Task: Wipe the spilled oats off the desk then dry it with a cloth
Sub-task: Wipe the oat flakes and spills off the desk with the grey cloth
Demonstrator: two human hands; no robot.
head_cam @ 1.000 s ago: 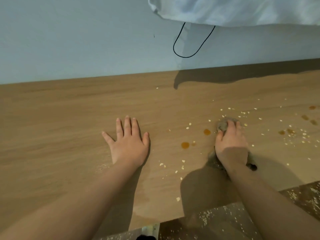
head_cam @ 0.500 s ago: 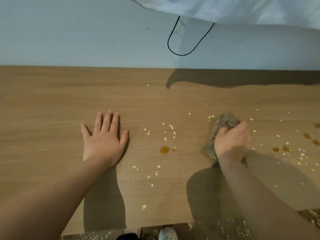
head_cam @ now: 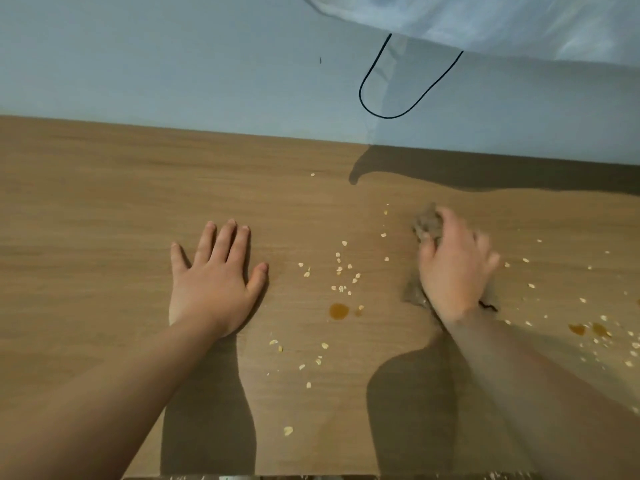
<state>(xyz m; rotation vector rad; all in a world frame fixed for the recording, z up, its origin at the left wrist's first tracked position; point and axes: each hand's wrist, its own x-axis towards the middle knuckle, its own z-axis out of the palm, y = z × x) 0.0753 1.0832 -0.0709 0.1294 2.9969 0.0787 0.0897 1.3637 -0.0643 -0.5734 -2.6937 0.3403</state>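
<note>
Head view of a brown wood-grain desk (head_cam: 104,209) set against a pale blue wall (head_cam: 173,64). The left hand (head_cam: 216,282) lies palm-down and flat on the desk at 9 o'clock from frame centre, fingers spread, holding nothing. The right hand (head_cam: 453,268), at 3 o'clock and motion-blurred, presses on a crumpled grey-brown cloth (head_cam: 427,223) that shows beyond its fingertips and beside its wrist. Pale spilled oat flakes (head_cam: 341,270) lie scattered between the hands and toward 4 o'clock. An amber liquid drop (head_cam: 338,310) sits near centre. A black looped cord (head_cam: 388,114) hangs at 12 o'clock below a white fabric (head_cam: 519,22).
</note>
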